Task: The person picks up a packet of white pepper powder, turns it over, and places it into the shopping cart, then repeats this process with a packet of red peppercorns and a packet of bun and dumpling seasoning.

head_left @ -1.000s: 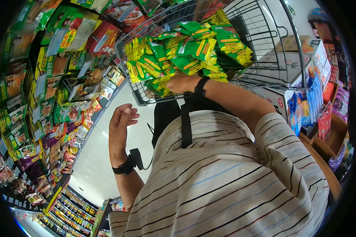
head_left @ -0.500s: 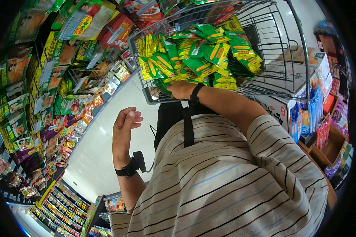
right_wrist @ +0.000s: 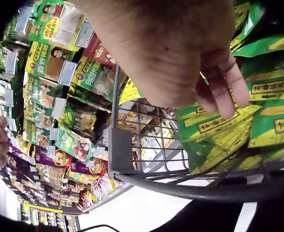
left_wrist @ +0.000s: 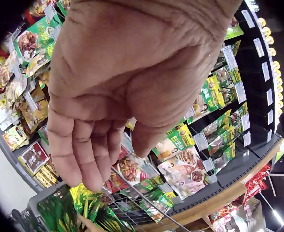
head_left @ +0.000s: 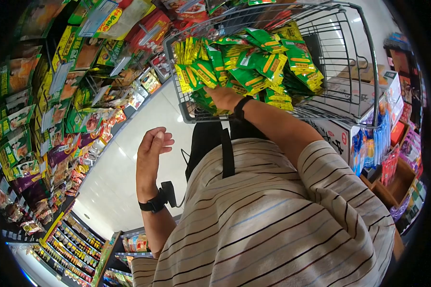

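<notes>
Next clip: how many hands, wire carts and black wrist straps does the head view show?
Hands: 2 (left hand, right hand)
Wire cart: 1
Black wrist straps: 2 (left strap, right strap)
Total: 5

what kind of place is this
Most likely a supermarket or snack shop aisle. Wall racks are hung full of packaged snacks, a wire shopping cart holds a heap of green and yellow packets that the right hand touches, and more stocked shelves line the aisle beyond.

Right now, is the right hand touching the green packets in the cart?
Touching. The right wrist view shows the fingers of the right hand resting directly on the green packets.
</notes>
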{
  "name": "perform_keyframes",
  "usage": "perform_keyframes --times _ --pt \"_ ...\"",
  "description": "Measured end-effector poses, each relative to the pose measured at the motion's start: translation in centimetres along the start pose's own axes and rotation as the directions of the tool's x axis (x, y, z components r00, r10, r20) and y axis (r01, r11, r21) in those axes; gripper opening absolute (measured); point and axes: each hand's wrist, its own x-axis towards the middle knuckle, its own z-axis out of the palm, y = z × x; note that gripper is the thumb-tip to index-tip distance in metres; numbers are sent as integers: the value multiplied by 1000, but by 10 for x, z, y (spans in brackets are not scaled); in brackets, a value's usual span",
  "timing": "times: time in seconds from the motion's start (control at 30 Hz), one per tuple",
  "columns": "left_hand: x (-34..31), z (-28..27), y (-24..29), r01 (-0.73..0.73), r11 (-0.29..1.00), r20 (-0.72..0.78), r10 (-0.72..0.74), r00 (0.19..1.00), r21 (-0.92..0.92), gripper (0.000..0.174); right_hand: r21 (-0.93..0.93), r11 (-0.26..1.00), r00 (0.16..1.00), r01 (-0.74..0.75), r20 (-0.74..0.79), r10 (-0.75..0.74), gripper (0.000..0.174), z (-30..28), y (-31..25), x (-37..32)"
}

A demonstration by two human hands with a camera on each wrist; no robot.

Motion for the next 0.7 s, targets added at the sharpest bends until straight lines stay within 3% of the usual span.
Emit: perform_keyframes --times 0.13,0.23,0.43,0.63,0.7 --pt "1 -1 -2 12 1000 -7 -13 1000 -20 40 16 995 973 94 -214 -89 68 22 26 20" --pt "1 -4 -6 23 999 -14 -23 1000 -34 40 75 997 988 -16 -155 27 68 7 19 13" --pt "2 -8 -12 47 998 -25 -49 999 -50 39 39 999 980 2 -201 6 64 13 18 13" --pt "5 -12 -15 58 997 -27 -59 998 -50 39 -196 981 998 5 -58 -17 48 25 8 25" --pt "4 -12 -12 62 997 -28 -63 998 -43 39 -284 958 994 27 -96 -57 44 32 4 28"
